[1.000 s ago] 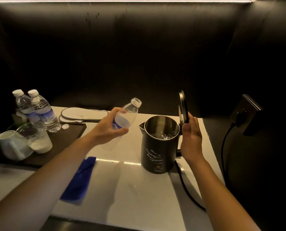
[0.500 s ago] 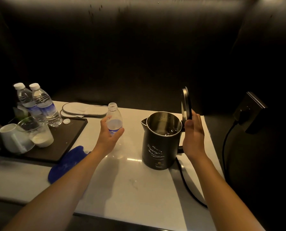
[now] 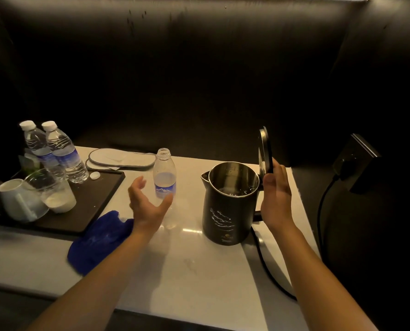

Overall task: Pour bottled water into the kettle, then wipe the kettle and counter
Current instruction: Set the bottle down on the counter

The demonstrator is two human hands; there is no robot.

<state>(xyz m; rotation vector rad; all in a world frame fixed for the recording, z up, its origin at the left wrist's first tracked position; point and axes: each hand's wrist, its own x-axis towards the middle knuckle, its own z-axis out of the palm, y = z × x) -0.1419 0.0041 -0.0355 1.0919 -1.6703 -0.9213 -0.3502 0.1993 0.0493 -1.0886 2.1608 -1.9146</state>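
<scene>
A dark kettle (image 3: pixel 228 211) stands on the white counter (image 3: pixel 199 271) with water inside and its lid (image 3: pixel 264 149) tipped upright. My right hand (image 3: pixel 277 199) rests against the lid and the kettle's handle side, fingers wrapped around the lid's lower edge. An uncapped, nearly empty water bottle (image 3: pixel 164 175) stands upright left of the kettle. My left hand (image 3: pixel 146 204) hovers just in front of the bottle, fingers spread, holding nothing. A blue cloth (image 3: pixel 98 240) lies crumpled on the counter below my left wrist.
A dark tray (image 3: pixel 89 206) at the left carries two capped water bottles (image 3: pixel 55 151), a loose white cap (image 3: pixel 94 175), glasses and mugs (image 3: pixel 15 199). Flat slippers (image 3: pixel 120 158) lie behind. The kettle's black cord (image 3: pixel 271 275) runs across the right of the counter; a wall socket (image 3: pixel 355 163) is at right.
My left hand brought the bottle away from the kettle, stood it upright on the counter and let go of it. My right hand stayed at the raised lid.
</scene>
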